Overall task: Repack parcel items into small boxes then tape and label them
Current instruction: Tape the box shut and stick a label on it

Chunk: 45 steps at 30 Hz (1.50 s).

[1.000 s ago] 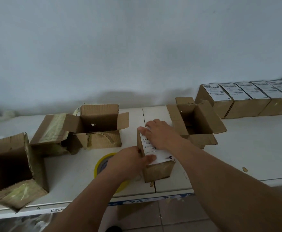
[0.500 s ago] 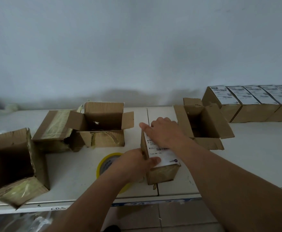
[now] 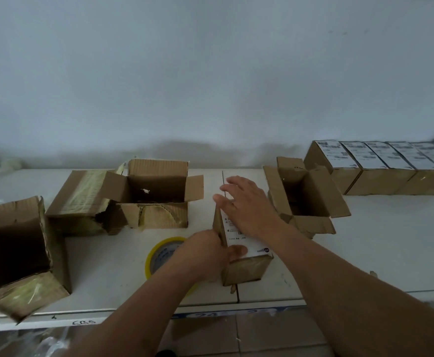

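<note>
Left hand: grip closed on the near left corner of the small box, thumb over the edge of the white label, fingers down the box's left side. The small box stands on the white worktop, close to its front edge, flaps shut.

Right hand: fingers straight and spread, palm pressing flat on the label on the box top; nothing is clasped.

Just left of the grip, partly under the left wrist, a yellow tape roll lies flat on the worktop.

Far left of the grip, at the front edge, a large open box lies tipped, its opening facing right and one flap overhanging the edge.

Beyond the grip to the left, an open box with old tape stands with flaps out; a taped box rests against its left side.

Just right of the right hand, an open empty box stands with flaps spread; inside is dark.

Farther right, against the wall, a row of labelled boxes stands side by side, touching one another.
</note>
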{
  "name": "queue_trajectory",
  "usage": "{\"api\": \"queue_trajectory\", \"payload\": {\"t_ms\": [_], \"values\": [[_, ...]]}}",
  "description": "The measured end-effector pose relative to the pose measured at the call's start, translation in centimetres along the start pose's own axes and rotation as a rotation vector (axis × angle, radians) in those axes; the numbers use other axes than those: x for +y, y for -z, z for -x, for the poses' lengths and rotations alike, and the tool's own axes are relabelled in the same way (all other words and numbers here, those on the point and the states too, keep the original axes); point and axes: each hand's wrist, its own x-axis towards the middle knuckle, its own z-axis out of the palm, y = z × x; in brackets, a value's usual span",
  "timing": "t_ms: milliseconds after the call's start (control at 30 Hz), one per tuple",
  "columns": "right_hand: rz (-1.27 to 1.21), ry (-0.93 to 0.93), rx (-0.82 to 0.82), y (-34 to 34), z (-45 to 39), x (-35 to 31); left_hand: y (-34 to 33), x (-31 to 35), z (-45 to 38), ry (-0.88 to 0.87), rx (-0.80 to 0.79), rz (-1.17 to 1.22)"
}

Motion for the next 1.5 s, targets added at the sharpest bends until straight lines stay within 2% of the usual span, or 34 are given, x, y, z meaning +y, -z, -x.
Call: {"api": "queue_trajectory", "payload": {"t_ms": [67,167,267,533,733,1033,1267,1500], "values": [[-0.007,-0.004,0.027,0.2,2.0,0.2,0.1,-0.1,0.2,-0.004,-0.006,0.019],[-0.020,-0.041,-0.042,-0.2,4.8,0.6,0.3,-0.2,0.7,-0.018,-0.027,0.026],[-0.173,-0.120,-0.054,-0.9,5.9,1.1,0.0,0.1,0.9,-0.022,-0.042,0.021],[-0.268,-0.207,-0.079,-0.4,4.4,0.9,-0.2,0.1,1.3,0.060,-0.055,0.159],[-0.265,-0.449,-0.143,0.0,0.7,0.2,-0.1,0.1,0.9,0.056,-0.073,0.138],[-0.270,-0.462,-0.097,-1.0,0.7,0.6,0.1,0.1,0.6,0.088,-0.116,0.155],[-0.498,-0.464,-0.085,-0.5,1.9,0.7,0.2,-0.3,0.6,0.119,-0.091,0.309],[-0.719,-0.580,-0.096,-1.3,6.5,0.7,-0.3,-0.3,1.0,0.133,-0.117,0.490]]}}
